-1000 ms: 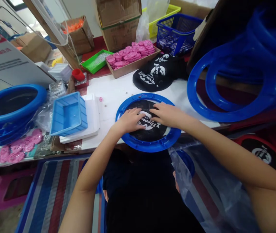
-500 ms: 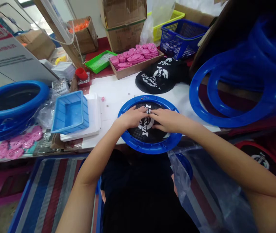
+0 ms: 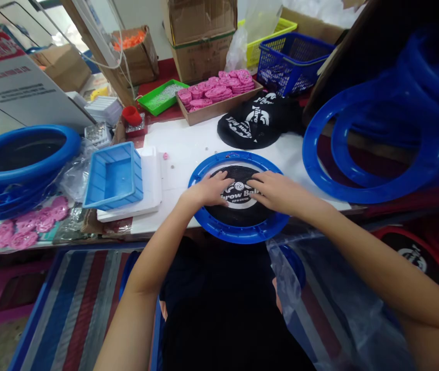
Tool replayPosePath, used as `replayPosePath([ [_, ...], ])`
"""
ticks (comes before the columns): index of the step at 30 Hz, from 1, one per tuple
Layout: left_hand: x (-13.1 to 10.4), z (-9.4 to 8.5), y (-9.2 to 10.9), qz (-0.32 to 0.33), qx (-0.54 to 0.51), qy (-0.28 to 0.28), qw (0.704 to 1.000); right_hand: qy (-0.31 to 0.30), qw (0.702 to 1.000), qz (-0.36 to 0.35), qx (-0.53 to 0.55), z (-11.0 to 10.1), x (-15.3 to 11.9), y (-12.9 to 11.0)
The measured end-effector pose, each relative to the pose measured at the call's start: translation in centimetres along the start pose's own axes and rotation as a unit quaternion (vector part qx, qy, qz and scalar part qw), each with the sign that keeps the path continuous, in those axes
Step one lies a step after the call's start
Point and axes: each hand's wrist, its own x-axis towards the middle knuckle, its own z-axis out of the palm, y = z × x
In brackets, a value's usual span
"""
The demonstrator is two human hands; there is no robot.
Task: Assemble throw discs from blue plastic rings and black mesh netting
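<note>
Head: left hand (image 3: 212,189), right hand (image 3: 272,191), grip apart, on mesh disc (image 3: 235,216) in plastic ring (image 3: 240,235), tabletop (image 3: 173,180) near edge. Carton (image 3: 225,106): pink pieces (image 3: 217,93).

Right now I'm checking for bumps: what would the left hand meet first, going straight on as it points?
Probably the right hand, just across the black cloth from the left hand; whether they're level is hard to tell.
</note>
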Motion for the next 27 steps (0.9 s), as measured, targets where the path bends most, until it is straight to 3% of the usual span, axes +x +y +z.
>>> replayPosePath([
  [4, 0.0, -0.2, -2.3, 0.002, -0.027, -0.008, 1.0, 0.026, 1.0, -0.009, 0.001, 2.0, -0.6, 0.9],
  [8, -1.0, 0.4, -2.7, -0.003, -0.023, -0.012, 1.0, 0.048, 0.998, -0.017, 0.039, 2.9, -0.6, 1.1],
  [12, -2.2, 0.3, -2.7, -0.052, -0.005, -0.034, 0.998, 0.051, 0.992, -0.048, 0.108, 2.7, 0.5, 1.7],
  [16, -3.0, -1.0, -2.6, -0.11, -0.006, -0.047, 0.993, 0.025, 0.986, -0.056, 0.158, 1.1, 2.6, 1.9],
  [19, -2.1, -2.4, -2.0, -0.145, -0.003, 0.014, 0.989, 0.001, 0.987, -0.012, 0.157, -0.5, 5.4, 1.7],
  [22, 0.4, -3.3, -1.6, -0.167, 0.059, 0.101, 0.979, -0.02, 0.996, 0.047, 0.076, -1.5, 9.1, 1.2],
  [27, 3.4, -2.9, -3.1, -0.139, 0.088, 0.124, 0.979, -0.061, 0.997, 0.038, -0.011, -1.1, 13.5, 0.5],
])
